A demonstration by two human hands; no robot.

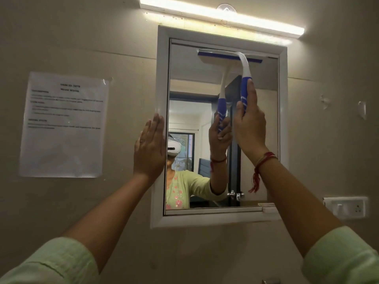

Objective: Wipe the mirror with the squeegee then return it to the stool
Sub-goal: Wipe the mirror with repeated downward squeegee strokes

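A white-framed mirror [256, 140] hangs on the beige wall under a lit tube lamp. My right hand [249, 128] grips the blue-and-white handle of the squeegee [244, 64], whose blue blade lies across the top of the glass, right of centre. Its reflection shows just left of it. My left hand [150, 148] presses flat, fingers straight, on the mirror's left frame at mid height. The stool is out of view.
A printed sheet [64, 124] in a plastic sleeve is taped to the wall left of the mirror. A white switch and socket plate [346, 208] sits low on the right. The tube lamp [221, 16] runs just above the frame.
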